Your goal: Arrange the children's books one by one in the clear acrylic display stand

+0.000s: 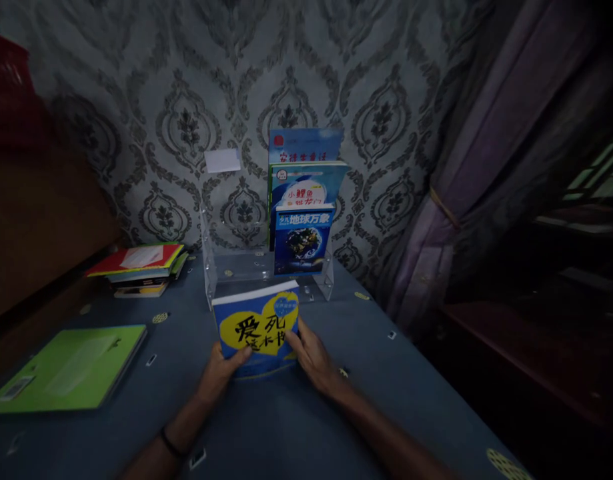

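Between my two hands a blue book [259, 328] with a yellow heart on its cover is held up, tilted slightly, in front of a clear acrylic stand. My left hand [221, 372] grips its lower left edge, thumb on the cover. At the right edge my right hand [313, 357] holds it the same way; the fingers behind the book are hidden. On the right side of the tiered acrylic stand [209, 267] are a dark blue book with a globe [302, 243], a teal book [311, 183] and a light blue book [306, 143] behind.
A green book [71, 367] lies flat at the left of the cloth-covered table [176, 427]. Behind it sits a stack of books [146, 261]. A small white card [223, 161] shows above the stand's left side. A purple curtain [466, 193] hangs at the right.
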The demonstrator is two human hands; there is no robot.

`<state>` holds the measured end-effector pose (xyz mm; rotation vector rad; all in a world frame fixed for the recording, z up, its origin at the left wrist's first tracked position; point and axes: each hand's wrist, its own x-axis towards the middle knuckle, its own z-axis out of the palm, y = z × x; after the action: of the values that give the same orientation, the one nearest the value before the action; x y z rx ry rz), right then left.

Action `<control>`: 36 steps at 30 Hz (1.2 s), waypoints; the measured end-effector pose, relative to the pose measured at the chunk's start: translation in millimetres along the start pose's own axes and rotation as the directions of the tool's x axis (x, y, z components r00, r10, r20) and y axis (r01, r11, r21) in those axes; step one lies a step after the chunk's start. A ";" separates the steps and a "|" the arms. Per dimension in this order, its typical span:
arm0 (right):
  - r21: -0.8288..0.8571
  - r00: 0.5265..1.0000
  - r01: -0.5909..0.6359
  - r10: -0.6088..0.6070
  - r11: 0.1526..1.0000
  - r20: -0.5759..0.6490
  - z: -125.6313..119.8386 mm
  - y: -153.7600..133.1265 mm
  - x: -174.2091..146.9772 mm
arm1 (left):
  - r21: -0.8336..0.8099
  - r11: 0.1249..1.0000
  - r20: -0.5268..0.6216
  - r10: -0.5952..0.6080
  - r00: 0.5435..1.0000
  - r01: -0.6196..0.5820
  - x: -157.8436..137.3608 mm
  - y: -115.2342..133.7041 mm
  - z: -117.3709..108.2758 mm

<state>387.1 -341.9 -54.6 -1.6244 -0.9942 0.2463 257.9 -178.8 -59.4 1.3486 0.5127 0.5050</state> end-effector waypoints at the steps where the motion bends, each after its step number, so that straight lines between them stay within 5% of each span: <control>1: 0.003 1.000 0.003 -0.003 1.000 0.024 -2.7 -2.0 2.3 | 0.003 1.000 0.012 0.003 1.000 -0.003 0.1 0.4 -0.5; 6: 0.075 0.996 -0.020 0.013 0.997 0.092 -7.4 -3.7 7.3 | -0.014 1.000 0.097 0.022 0.995 -0.020 -1.2 1.3 -0.2; 12: 0.162 0.992 -0.031 0.011 0.986 0.124 -9.8 -4.8 8.0 | -0.023 1.000 0.042 -0.003 0.999 0.004 -2.0 1.6 1.1; 29: 0.280 0.991 -0.075 0.041 0.957 0.125 -10.1 -5.2 11.8 | -0.087 0.996 0.118 0.033 0.992 -0.023 -3.7 3.7 2.0; 36: 0.172 0.999 -0.003 -0.004 0.985 0.041 -4.9 -2.1 8.8 | 0.064 0.997 -0.043 0.050 0.998 -0.047 -4.1 0.1 -2.6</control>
<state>394.7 -339.2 -48.2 -1.4669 -0.9774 0.3568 253.0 -179.3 -59.4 1.4148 0.5371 0.5637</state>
